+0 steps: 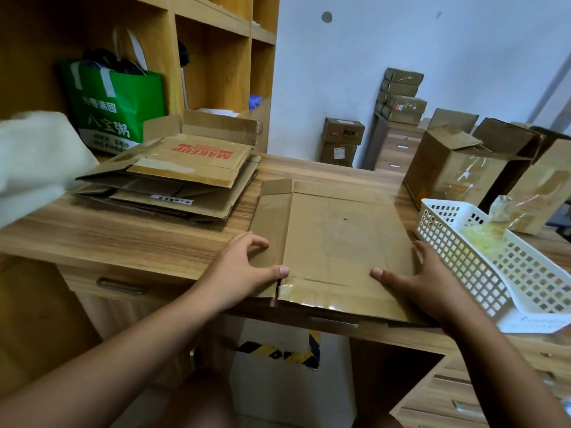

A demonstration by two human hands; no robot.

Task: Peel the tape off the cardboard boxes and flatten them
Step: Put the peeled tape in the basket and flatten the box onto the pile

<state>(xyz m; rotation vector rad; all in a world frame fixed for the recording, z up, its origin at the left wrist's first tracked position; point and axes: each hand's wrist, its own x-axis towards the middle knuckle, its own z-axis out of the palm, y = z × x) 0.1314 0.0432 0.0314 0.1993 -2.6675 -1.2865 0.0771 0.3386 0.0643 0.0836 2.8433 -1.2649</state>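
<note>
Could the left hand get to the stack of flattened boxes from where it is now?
Probably yes. The left hand rests on the flat box, and only bare desk lies between it and the stack of flattened boxes farther back on its left; nothing stands in the way.

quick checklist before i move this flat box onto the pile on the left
1. The flattened box lies flat on the desk: ok.
2. Tape all off: not ok, a glossy tape strip runs along its near edge.
3. The left hand and right hand both rest on the box: ok.
4. The white basket for scraps sits beside the right hand: ok.
5. The pile of flattened boxes looks level enough for another: ok.
6. Tape underneath: cannot tell.
</note>
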